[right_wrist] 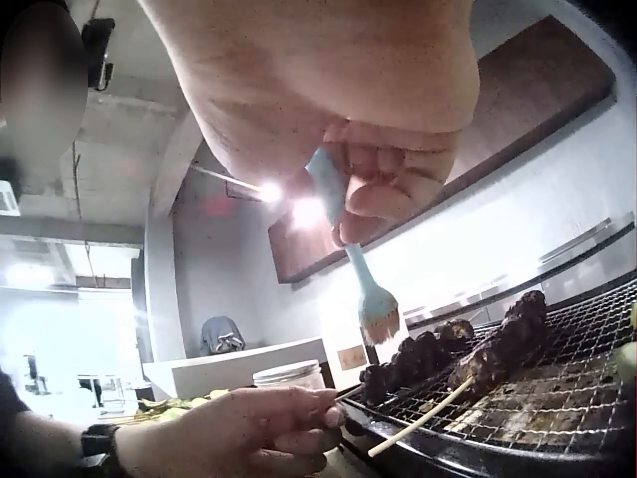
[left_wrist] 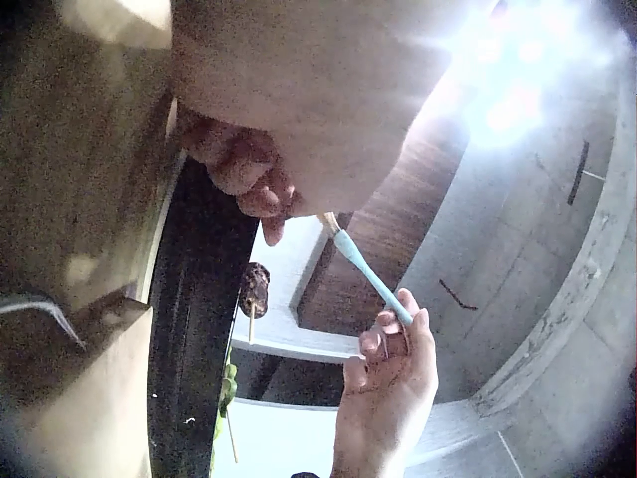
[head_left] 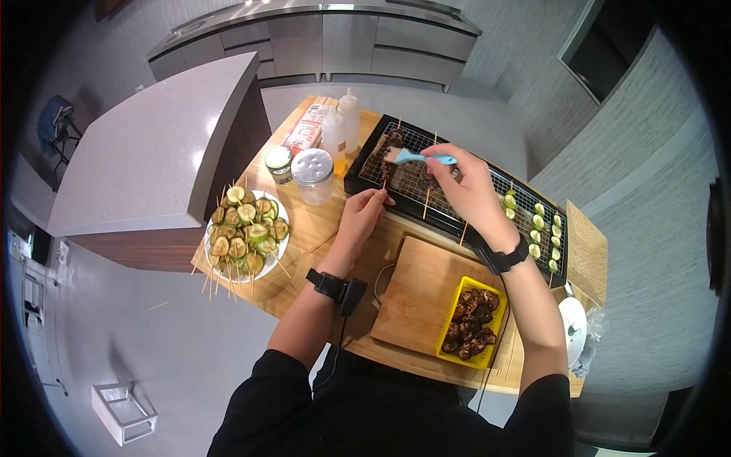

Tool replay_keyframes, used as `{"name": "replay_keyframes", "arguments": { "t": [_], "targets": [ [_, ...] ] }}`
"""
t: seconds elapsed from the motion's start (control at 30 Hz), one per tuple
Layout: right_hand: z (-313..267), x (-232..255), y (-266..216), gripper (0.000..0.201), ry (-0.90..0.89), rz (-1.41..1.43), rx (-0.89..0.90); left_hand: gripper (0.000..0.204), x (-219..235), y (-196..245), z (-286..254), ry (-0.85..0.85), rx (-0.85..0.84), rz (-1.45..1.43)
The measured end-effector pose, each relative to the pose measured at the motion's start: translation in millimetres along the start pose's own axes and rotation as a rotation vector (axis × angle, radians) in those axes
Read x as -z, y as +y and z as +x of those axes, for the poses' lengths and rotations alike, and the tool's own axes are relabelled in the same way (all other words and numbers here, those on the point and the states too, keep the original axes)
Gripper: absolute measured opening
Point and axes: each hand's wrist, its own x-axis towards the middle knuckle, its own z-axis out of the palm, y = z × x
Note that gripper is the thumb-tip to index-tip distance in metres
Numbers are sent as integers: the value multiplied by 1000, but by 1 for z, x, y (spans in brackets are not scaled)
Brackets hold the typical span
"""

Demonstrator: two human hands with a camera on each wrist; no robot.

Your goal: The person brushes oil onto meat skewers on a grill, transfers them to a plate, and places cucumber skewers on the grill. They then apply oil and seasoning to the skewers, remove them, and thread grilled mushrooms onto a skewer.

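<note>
My right hand (head_left: 464, 190) holds a light blue basting brush (head_left: 415, 157) over the grill. Its pale bristles (right_wrist: 380, 327) are at a skewer of dark brown chunks (head_left: 387, 167) near the grill's left end. At the front edge, my left hand (head_left: 364, 217) pinches the near end of that skewer's stick between thumb and fingers. Beside it lies a second dark skewer (right_wrist: 503, 344) on the wire rack (right_wrist: 577, 398). Part of the brush handle is hidden by the right hand's fingers. In the left wrist view, the left hand hides the skewer's end.
Green slice skewers (head_left: 537, 228) lie on the grill's right. A yellow basket (head_left: 442, 343) of dark chunks stands on a cutting board (head_left: 407, 293). At left are a plate (head_left: 283, 247) of skewered slices, a shaker jar (head_left: 313, 179) and squeeze bottles (head_left: 333, 137). A counter (head_left: 160, 145) stands beyond.
</note>
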Motion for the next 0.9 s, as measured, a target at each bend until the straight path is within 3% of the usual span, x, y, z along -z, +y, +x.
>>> {"name": "replay_keyframes", "arguments": {
  "t": [0.07, 0.17, 0.27, 0.47, 0.63, 0.9],
  "targets": [
    [2, -1, 1, 16, -71, -68, -12, 33, 1, 0, 0, -5, 1, -19],
    [4, -8, 4, 18, 28, 29, -7, 32, 4, -2, 2, -9, -12, -26],
    [7, -10, 1, 19, -44, -79, 46, 32, 4, -4, 2, -25, -17, -28],
    [16, -12, -1, 18, -23, -73, -15, 30, 4, 0, 1, -11, 2, -44],
    [15, -6, 7, 18, -2, -53, 4, 27, 3, 3, 1, 37, 35, -99],
    [-3, 28, 8, 18, 7, -22, -84, 21, -1, 12, -9, 117, -73, -70]
  ]
}}
